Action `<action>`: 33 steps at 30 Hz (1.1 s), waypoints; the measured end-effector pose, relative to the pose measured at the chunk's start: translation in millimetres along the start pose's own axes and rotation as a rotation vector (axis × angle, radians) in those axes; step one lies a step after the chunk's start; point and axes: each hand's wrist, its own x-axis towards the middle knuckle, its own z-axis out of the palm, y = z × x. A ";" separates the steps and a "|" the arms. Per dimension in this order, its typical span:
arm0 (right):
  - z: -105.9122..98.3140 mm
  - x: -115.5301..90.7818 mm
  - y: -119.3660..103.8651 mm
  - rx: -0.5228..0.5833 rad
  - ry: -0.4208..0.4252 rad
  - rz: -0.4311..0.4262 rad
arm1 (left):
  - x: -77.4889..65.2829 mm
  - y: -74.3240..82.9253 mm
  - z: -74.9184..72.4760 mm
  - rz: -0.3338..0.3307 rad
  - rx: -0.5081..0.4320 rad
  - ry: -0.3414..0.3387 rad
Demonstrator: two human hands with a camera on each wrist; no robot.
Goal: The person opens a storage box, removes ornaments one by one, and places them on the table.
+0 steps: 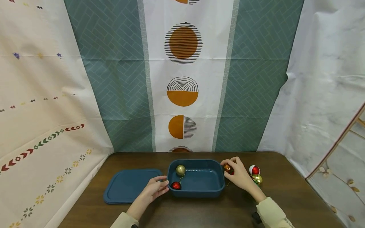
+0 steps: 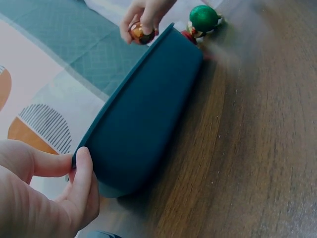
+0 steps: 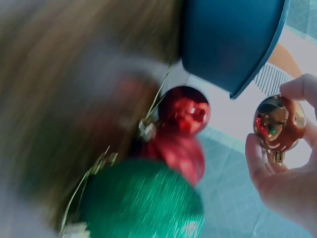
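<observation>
My left hand (image 1: 155, 189) pinches the left rim of a dark blue rectangular box (image 1: 196, 193), thumb on top and fingers below in the left wrist view. Inside the box, at its left end, lie a glittery gold Christmas ball (image 1: 180, 170) and a red Christmas ball (image 1: 176, 185). Just off the box's right rim, my right hand (image 1: 240, 176) holds a shiny copper-gold Christmas ball (image 3: 279, 123) between thumb and fingers, raised above the table. Below that hand in the right wrist view are red balls (image 3: 183, 110) and a green ball (image 3: 143, 198).
A flat blue lid (image 1: 132, 186) lies on the brown wooden table (image 1: 196, 210), left of the box. Right of my right hand sit a red-and-white ball (image 1: 254, 170) and a shiny gold ball (image 1: 257, 180). A patterned curtain (image 1: 182, 126) hangs behind the table.
</observation>
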 end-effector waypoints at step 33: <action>-82.1 -100.6 46.8 -0.151 -0.159 0.511 | 3.4 2.7 -1.6 -0.012 0.031 -0.002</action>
